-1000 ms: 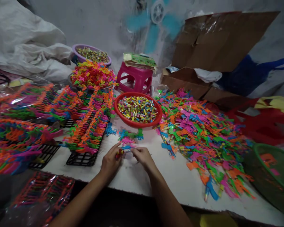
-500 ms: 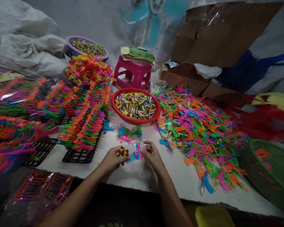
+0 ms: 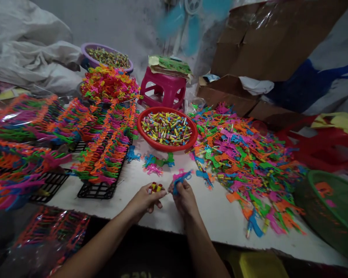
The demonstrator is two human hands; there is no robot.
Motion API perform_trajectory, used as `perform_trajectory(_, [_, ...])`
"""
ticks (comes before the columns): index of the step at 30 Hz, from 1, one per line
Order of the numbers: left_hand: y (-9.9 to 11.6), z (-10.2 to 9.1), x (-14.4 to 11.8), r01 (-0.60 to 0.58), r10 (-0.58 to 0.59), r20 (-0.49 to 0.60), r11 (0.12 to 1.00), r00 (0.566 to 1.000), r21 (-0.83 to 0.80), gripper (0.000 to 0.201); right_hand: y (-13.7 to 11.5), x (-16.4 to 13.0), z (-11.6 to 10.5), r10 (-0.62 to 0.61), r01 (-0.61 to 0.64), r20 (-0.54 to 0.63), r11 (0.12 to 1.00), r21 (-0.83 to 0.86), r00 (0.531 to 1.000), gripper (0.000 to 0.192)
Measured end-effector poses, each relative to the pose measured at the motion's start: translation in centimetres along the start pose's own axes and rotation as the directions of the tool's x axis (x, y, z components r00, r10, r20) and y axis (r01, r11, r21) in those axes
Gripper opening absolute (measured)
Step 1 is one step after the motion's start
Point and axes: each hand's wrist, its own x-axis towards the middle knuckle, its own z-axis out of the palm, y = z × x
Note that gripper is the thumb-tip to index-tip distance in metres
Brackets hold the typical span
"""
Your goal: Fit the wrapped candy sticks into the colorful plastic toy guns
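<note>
In the head view my left hand (image 3: 146, 199) is closed around several small yellow-and-red tubes (image 3: 156, 188), whose ends stick up between thumb and fingers. Close to its right, my right hand (image 3: 185, 197) grips a blue plastic toy gun (image 3: 180, 179), with a pink piece showing behind it. Just beyond the hands lie a few loose toy guns, pink (image 3: 153, 169), green and blue. Farther back stands a red basin (image 3: 143, 138) filled with small colourful tubes.
A large heap of coloured toy guns (image 3: 234, 146) covers the right side. Black racks (image 3: 95, 192) packed with toy guns stand left. A green basket (image 3: 333, 208) sits at the right edge. Behind are a pink stool (image 3: 162, 88), cardboard boxes (image 3: 255, 42) and a fan (image 3: 193, 29).
My right hand has raised and turned the toy guns, so the blue one now faces up in front of the pink. My left hand has shifted slightly right, still holding the tubes.
</note>
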Motion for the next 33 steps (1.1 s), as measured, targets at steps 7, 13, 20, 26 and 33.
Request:
perform_trajectory(7, [-0.4, 0.1, 0.0, -0.123, 0.148, -0.100, 0.967, 0.984, 0.222, 0.030, 0.9, -0.8, 1.1, -0.202, 0.127, -0.097, 0.854, -0.504, 0.975, 0.033])
perform_trajectory(13, [-0.6, 0.7, -0.3, -0.214, 0.308, -0.176, 0.886, 0.935, 0.412, 0.019, 1.6, -1.8, 2.4, -0.338, 0.225, -0.029, 0.685, -0.693, 0.941, 0.028])
perform_trajectory(20, [-0.5, 0.5, -0.3, -0.261, 0.453, -0.137, 0.707, 0.881, 0.657, 0.015, 1.7, -2.2, 2.5, -0.388, 0.214, -0.066, 0.634, -0.743, 0.919, 0.025])
perform_trajectory(26, [-1.2, 0.0, -0.4, -0.342, 0.624, 0.104, 0.274, 0.774, 0.899, 0.022, 2.1, -2.4, 3.2, -0.409, 0.161, -0.119, 0.587, -0.793, 0.905, 0.026])
perform_trajectory(33, [-1.8, 0.0, 0.3, -0.358, 0.634, -0.121, 0.572, 0.764, 0.738, 0.033, 1.1, -0.6, 3.6, -0.368, 0.140, -0.090, 0.553, -0.822, 0.926, 0.031])
